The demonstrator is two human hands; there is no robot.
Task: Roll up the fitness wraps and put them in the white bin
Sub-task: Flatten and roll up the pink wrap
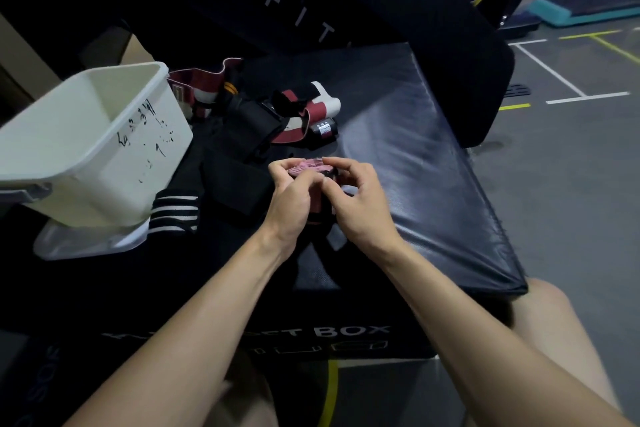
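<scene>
Both hands meet over the black soft box (pixel 398 135), gripping one rolled pink wrap (pixel 309 166) between them. Far left of that grip stands the white bin (pixel 104 135), tilted, with scribbled marks on its side. The left hand (pixel 290 196) curls around the roll's near side; the right hand (pixel 353 196) pinches its top edge. Beyond the grip lie loose maroon, white and black wraps (pixel 277 114).

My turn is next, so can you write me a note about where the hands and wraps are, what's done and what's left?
Left hand and right hand: both grip one red rolled wrap, nearly wound, over the black soft box.
White bin: at left, tilted; no wraps visible inside.
Unrolled wraps lie heaped beyond the hands.
Left: finish this roll, bin it, then roll the rest.
</scene>
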